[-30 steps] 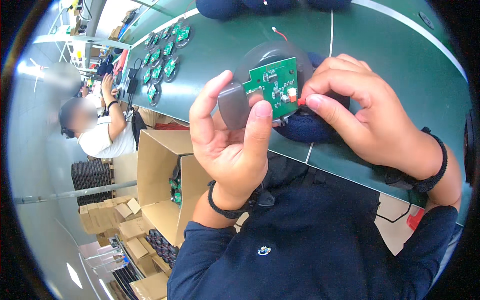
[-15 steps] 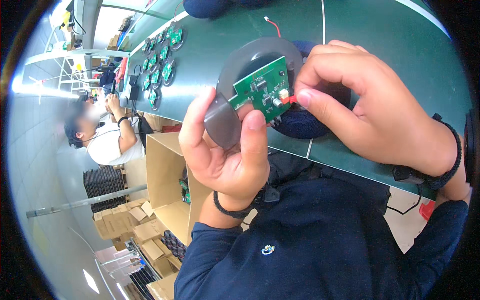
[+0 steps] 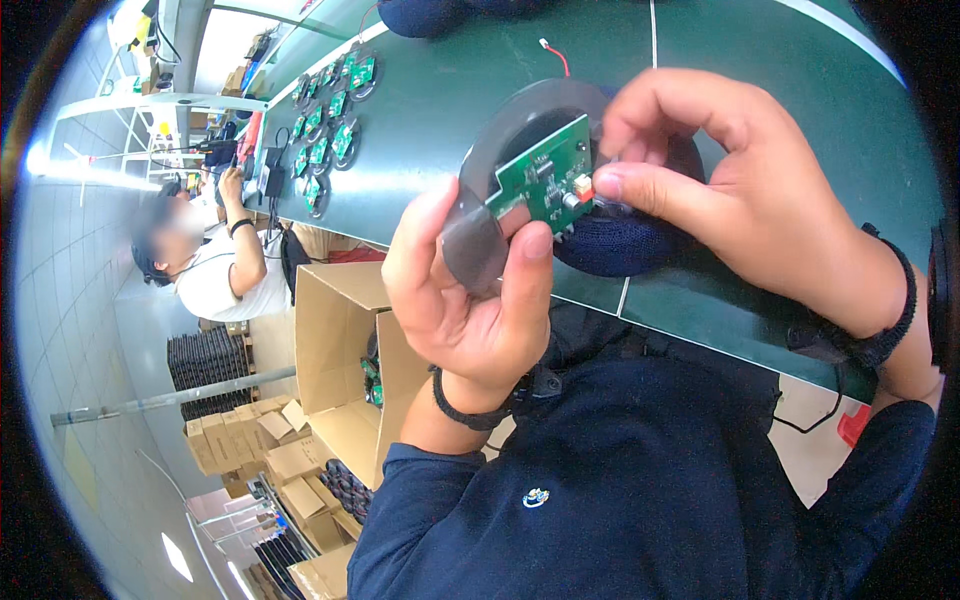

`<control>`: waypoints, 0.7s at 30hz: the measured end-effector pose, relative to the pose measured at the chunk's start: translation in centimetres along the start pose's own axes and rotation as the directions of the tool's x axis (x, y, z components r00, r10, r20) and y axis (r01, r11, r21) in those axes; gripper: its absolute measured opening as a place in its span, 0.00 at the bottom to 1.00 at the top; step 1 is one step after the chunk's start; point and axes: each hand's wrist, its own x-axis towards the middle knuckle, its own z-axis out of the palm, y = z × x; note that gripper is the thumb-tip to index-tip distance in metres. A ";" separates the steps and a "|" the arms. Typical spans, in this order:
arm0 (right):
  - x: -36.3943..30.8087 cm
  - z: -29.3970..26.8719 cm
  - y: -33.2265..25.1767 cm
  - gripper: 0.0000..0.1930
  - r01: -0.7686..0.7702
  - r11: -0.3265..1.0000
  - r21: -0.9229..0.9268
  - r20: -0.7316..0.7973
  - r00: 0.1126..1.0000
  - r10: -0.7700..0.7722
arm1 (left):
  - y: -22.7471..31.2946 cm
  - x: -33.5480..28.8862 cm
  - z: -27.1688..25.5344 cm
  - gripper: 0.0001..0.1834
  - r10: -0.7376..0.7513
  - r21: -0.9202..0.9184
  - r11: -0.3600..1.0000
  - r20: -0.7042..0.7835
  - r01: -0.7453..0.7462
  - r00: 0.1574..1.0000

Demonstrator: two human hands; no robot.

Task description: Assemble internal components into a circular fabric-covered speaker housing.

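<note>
My left hand [image 3: 475, 290] grips a dark grey, ring-shaped plastic housing [image 3: 478, 240] by its near edge. A green circuit board [image 3: 540, 180] stands tilted on the housing, with my thumb beside its lower corner. A small white and orange connector [image 3: 584, 186] sits at the board's right side. My right hand [image 3: 740, 190] is at that connector, its thumb tip close against it. The thumb and index finger are apart, and nothing shows between them. Under the housing is a round, navy fabric-covered thing [image 3: 620, 247], partly hidden by the housing and my right hand.
Several circuit boards on dark round bases [image 3: 340, 100] lie on the green table [image 3: 430, 110] at the far left. A red wire [image 3: 560, 58] pokes out beyond the housing. An open cardboard box [image 3: 340, 300] holds more boards. A person [image 3: 220, 265] works at the left.
My left hand and the housing have shifted slightly right. My right thumb and index finger have parted, and the red wire seen between them at the connector no longer shows.
</note>
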 end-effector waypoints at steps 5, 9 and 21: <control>0.0 0.1 0.6 0.06 0.079 0.994 -0.076 -0.020 0.997 -0.080 | -0.2 0.4 0.7 0.35 -0.149 -0.160 0.978 -0.105 0.132 0.983; -0.2 0.2 0.8 0.05 0.090 0.993 -0.075 -0.016 0.996 -0.092 | -0.2 0.4 0.7 0.35 -0.174 -0.208 0.966 -0.084 0.153 0.981; -0.4 0.0 0.4 0.05 0.089 0.992 -0.086 -0.011 0.996 -0.090 | -0.6 -0.1 -0.1 0.36 0.036 0.057 0.998 0.007 -0.036 0.999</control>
